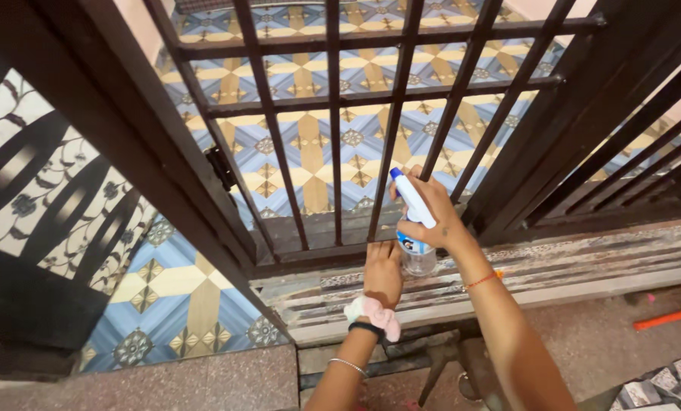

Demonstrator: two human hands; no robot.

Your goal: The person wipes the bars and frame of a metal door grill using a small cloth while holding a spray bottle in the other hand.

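Gripping the white head of a spray bottle [415, 228], the right hand [432, 209] is closed around it just above the stone sill [584, 266]. The left hand [384, 272] is pressed near the bottle's clear base; whether it grips anything cannot be told. Dark gate [333, 114] bars stand just behind, patterned tiles [310, 144] beyond

Worn stone sill [584, 266] across the doorway, streaked grey and brown, with a dark metal gate [333, 129] standing on it (bars upright, frame swung open). Beyond and left, patterned floor tiles [180, 297] in blue, yellow and cream. Nearer, speckled reddish floor [622, 342], with an orange stick [668, 317] lying flat at the right edge
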